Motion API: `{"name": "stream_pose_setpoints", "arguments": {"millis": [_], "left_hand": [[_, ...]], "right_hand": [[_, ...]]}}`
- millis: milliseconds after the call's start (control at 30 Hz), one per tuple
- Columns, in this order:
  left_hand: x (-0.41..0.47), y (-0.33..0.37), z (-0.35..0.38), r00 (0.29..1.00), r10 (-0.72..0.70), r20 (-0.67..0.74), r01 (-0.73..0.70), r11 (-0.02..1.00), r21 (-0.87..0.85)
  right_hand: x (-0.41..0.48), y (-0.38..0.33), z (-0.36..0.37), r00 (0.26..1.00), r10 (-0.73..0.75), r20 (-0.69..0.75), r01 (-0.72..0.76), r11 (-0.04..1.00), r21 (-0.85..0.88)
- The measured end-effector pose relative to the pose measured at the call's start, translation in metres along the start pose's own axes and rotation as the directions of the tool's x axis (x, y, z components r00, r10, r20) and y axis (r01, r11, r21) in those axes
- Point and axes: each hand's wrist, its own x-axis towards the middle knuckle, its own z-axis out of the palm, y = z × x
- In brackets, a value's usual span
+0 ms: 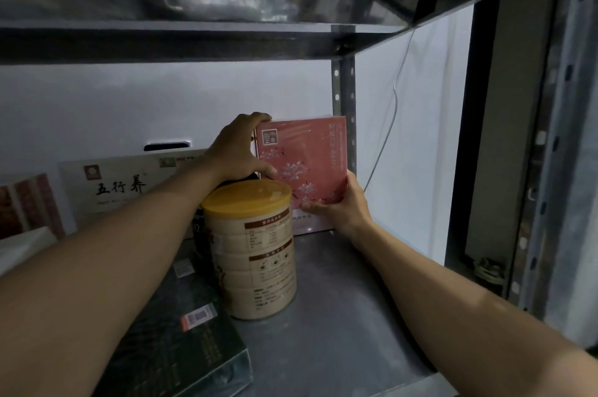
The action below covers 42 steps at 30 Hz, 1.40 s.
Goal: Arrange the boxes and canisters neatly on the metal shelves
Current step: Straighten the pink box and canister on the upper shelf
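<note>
A dark box (181, 348) lies on the metal shelf (339, 315). My left grip (236, 150) and right grip (343, 205) clamp the pink box (307, 160).

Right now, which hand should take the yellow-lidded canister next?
Left, probably: the left hand grips the pink box at its top-left corner, just behind the canister; the right hand holds its lower right edge, farther off.

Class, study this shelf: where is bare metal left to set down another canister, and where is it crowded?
Free: the shelf right of the yellow-lidded canister, in front of the pink box. Crowded: the left, where canister, dark green box and white box bunch together.
</note>
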Motion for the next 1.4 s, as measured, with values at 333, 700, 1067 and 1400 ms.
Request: {"name": "stream_pose_setpoints", "arguments": {"millis": [333, 700, 1067, 1400], "left_hand": [[-0.001, 0.002, -0.004, 0.998, -0.054, 0.044, 0.056, 0.997, -0.057], [-0.009, 0.014, -0.013, 0.989, -0.142, -0.041, 0.138, 0.986, -0.098], [-0.063, 0.037, -0.050, 0.959, -0.261, -0.109, 0.222, 0.933, -0.282], [-0.125, 0.052, -0.089, 0.924, -0.330, -0.192, 0.239, 0.892, -0.383]], "right_hand": [[-0.002, -0.004, 0.002, 0.999, 0.043, 0.004, -0.043, 0.998, 0.036], [-0.015, -0.048, -0.004, 0.996, -0.013, -0.091, 0.011, 1.000, -0.025], [-0.067, -0.103, -0.002, 0.967, -0.120, -0.226, 0.091, 0.986, -0.136], [-0.135, -0.151, -0.006, 0.971, -0.162, -0.174, 0.142, 0.982, -0.121]]}}
